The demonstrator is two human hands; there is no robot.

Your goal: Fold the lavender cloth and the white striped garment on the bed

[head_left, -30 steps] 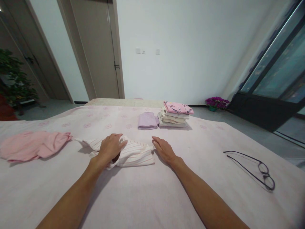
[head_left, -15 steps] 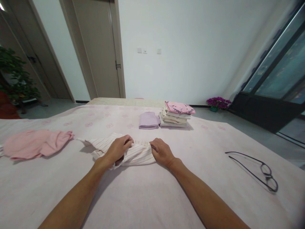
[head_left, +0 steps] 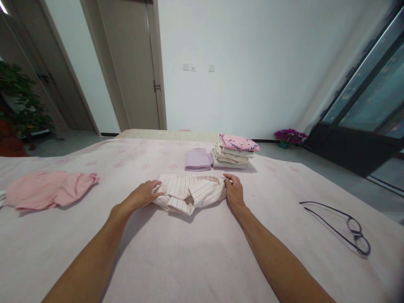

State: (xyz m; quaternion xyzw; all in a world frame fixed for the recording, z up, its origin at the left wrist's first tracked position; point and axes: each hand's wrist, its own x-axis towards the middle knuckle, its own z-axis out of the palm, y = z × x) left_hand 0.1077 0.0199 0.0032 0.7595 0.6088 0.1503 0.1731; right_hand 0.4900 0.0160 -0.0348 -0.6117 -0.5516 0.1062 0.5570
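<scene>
A pair of white shorts [head_left: 206,191] with thin tan stripes lies in front of me, its gathered waistband along the far side. The cloth is folded over itself and bunched, with a gap showing in the near middle. At its left end my left hand [head_left: 144,195] holds the edge, thumb on top and a little apart from the forefinger. My right hand [head_left: 234,190] pinches the right end by the waistband, the lower fingers curled out of sight. Just beyond stands a folded lilac garment [head_left: 197,160], touching a stack of folded clothes [head_left: 232,159] topped with a pink printed piece.
A crumpled pink garment [head_left: 52,189] lies to the left. Black-framed glasses [head_left: 356,232] rest unfolded at the right. A pale pink flowered sheet [head_left: 189,261] covers the surface. Behind are a door [head_left: 129,63], a white wall and a pot of purple flowers [head_left: 289,136].
The shorts have shifted right and been drawn into a more compact strip; their left part no longer trails out. My right hand has moved right and slightly away, and my left hand grips the left end.
</scene>
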